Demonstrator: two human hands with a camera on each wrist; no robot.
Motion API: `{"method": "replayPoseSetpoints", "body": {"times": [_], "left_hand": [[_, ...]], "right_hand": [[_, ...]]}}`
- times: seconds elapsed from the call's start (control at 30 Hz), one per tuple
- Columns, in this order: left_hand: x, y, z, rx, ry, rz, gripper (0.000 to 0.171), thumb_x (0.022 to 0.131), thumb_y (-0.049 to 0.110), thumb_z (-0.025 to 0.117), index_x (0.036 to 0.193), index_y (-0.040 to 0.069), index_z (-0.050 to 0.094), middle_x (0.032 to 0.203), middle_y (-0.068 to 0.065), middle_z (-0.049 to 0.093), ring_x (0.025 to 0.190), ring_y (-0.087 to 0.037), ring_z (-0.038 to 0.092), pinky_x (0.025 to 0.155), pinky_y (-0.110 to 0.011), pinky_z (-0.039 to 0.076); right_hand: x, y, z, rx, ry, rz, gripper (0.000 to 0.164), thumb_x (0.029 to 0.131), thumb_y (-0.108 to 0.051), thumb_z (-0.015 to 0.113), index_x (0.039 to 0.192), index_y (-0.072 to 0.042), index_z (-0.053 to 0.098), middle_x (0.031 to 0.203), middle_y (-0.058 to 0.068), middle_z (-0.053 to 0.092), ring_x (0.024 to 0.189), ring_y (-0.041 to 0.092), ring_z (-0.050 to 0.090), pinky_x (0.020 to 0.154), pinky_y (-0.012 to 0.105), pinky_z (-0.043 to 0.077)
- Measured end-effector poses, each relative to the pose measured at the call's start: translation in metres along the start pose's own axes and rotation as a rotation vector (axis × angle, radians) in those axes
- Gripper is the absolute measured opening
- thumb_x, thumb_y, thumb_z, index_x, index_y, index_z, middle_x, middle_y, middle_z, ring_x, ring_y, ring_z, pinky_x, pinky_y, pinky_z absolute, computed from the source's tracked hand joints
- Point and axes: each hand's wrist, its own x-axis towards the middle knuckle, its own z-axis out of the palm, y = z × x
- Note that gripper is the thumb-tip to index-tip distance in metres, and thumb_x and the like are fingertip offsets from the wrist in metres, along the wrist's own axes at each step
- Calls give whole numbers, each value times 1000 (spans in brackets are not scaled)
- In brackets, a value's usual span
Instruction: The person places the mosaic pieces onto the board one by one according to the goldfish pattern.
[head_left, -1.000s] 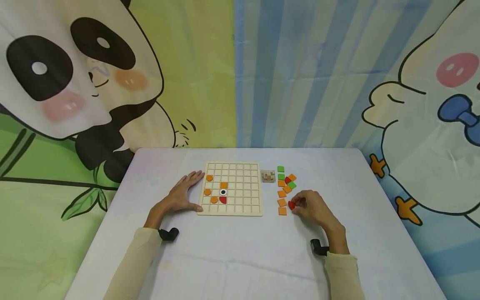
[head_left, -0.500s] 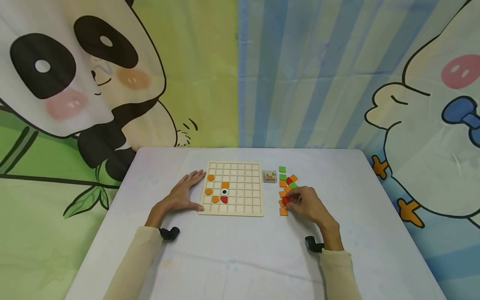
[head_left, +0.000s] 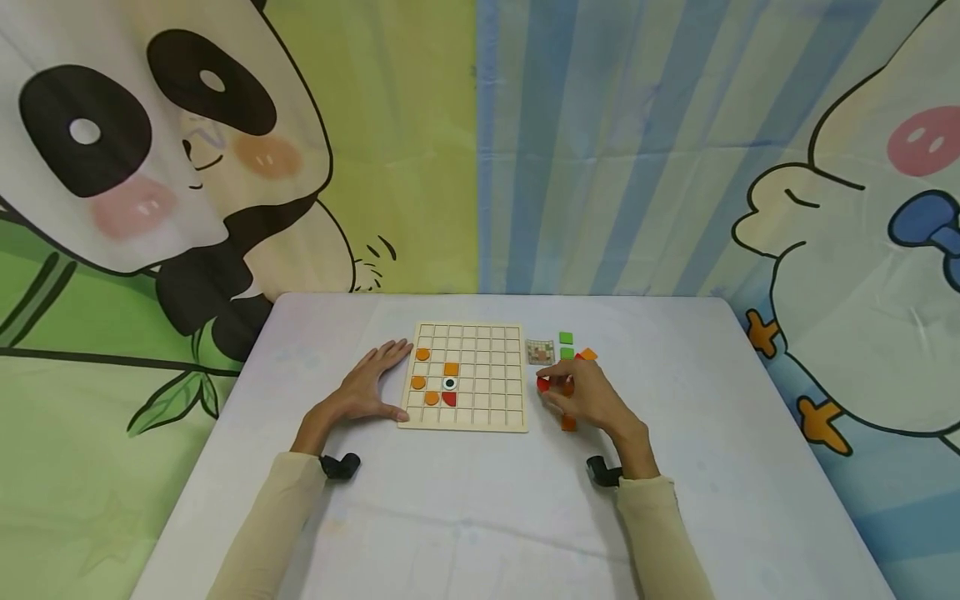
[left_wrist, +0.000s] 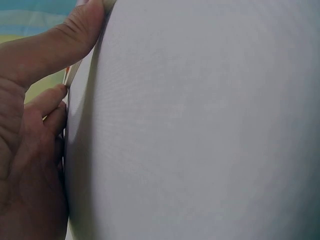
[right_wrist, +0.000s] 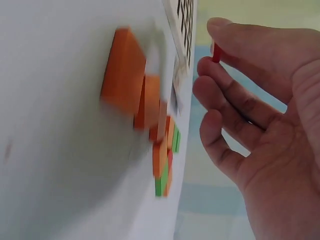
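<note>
A wooden grid board [head_left: 465, 377] lies on the white table [head_left: 480, 500]; several orange pieces, a red piece and a black-and-white round piece sit in its left cells. My left hand [head_left: 365, 390] rests flat against the board's left edge, fingers straight, thumb [left_wrist: 65, 37] at the near corner. My right hand [head_left: 581, 396] hovers just right of the board and pinches a small red piece [head_left: 543, 384] between thumb and fingertips; the same red piece [right_wrist: 216, 52] shows in the right wrist view. Loose orange, green and red tiles [right_wrist: 160, 145] lie under and behind that hand.
A small pattern card [head_left: 539, 352] lies between the board and the green tiles [head_left: 566, 338]. An orange tile [head_left: 568, 423] sits near my right wrist. Cartoon cloth backdrops hang behind the table.
My right hand lifted the red piece out of the loose pile and carried it left toward the board. The left hand stayed put.
</note>
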Motion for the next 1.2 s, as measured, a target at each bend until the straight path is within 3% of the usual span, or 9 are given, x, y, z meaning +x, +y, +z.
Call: {"method": "replayPoseSetpoints", "body": {"times": [0.13, 0.4, 0.83, 1.2], "left_hand": [[0, 0, 0, 1, -1, 0, 142, 64, 52, 104, 175, 13, 25, 183, -18, 22, 170, -46, 14, 140, -66, 7], [1, -1, 1, -1, -3, -2, 142, 64, 50, 105, 175, 12, 25, 183, -18, 22, 170, -46, 14, 140, -66, 6], [0, 2, -1, -13, -6, -9, 141, 65, 51, 104, 175, 14, 25, 184, -16, 21, 171, -45, 13, 141, -65, 5], [0, 1, -1, -12, -20, -28, 141, 65, 52, 104, 176, 17, 25, 184, -15, 20, 171, -44, 14, 140, -67, 7]], "right_hand": [[12, -4, 10, 6, 1, -15, 28, 89, -11, 90, 116, -8, 84, 95, 1, 78, 85, 18, 67, 74, 33, 59], [39, -13, 32, 57, -1, -24, 27, 88, -17, 94, 109, -4, 83, 86, 1, 75, 77, 13, 64, 72, 26, 58], [81, -34, 55, 74, 17, 1, 28, 88, -21, 95, 107, -5, 83, 85, 3, 73, 75, 15, 62, 70, 26, 55], [107, -51, 74, 82, 0, -4, 27, 91, -19, 91, 111, -3, 82, 93, 9, 78, 80, 17, 69, 76, 33, 62]]}}
